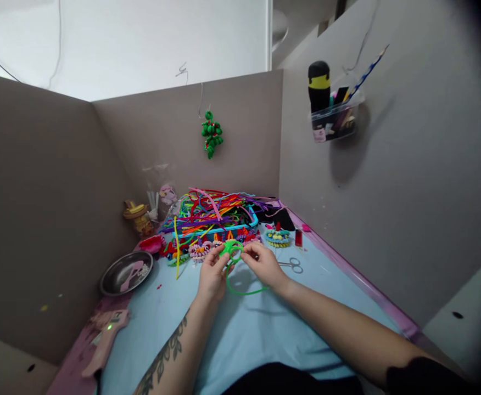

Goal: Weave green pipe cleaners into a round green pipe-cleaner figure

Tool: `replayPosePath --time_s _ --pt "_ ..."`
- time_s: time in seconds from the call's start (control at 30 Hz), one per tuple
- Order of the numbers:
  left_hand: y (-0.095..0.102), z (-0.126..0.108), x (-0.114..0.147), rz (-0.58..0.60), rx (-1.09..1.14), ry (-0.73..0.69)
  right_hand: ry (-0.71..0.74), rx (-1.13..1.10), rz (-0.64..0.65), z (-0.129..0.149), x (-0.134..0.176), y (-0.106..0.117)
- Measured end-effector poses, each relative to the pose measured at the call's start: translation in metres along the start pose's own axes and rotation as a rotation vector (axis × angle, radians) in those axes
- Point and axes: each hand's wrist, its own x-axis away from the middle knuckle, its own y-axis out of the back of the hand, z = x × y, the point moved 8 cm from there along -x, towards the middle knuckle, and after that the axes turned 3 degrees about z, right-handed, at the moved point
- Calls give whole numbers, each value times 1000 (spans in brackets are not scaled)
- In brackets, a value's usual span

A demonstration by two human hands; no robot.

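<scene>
Both hands meet over the middle of the blue cloth, around a bright green pipe cleaner bent into loops. My left hand pinches its coiled left part between thumb and fingers. At the loop's right side, my right hand has thumb and forefinger closed on the same pipe cleaner. A long free end of it hangs below the hands and curves to the right. Just right of my right hand lie metal scissors. Fingertips partly cover where the loops cross.
A blue-rimmed tray heaped with colourful pipe cleaners stands at the back, finished coiled pieces before it. On the left are a metal bowl and a pink glue gun. Partition walls enclose the table; a plastic box hangs right.
</scene>
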Motion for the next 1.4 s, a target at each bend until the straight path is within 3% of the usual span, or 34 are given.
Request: replayPosePath --time_s 0.2,0.37,0.43,0.57,0.87,1.0,1.13,1.2,1.33,1.4 --pt "-6 3 2 58 -5 31 125 105 6 9 2 -3" --pt "1 -2 0 -16 3 10 127 130 -24 9 5 3" --pt "4 -4 -2 -55 19 -12 194 126 58 18 9 -3" --pt "6 -3 -4 -59 40 -51 329 18 428 39 28 -42" --pt "4 3 -4 -47 88 -11 422 20 461 48 39 -62" --pt "5 4 -7 -59 136 12 644 34 476 70 56 -61" --pt "10 6 -10 -58 152 31 903 72 586 92 79 -61" --pt "10 4 -10 -47 129 15 855 77 535 88 71 -53" --pt "3 0 -7 11 114 -38 490 149 79 54 26 -13" --pt "-2 0 -4 36 127 -46 376 217 -44 40 15 -2"
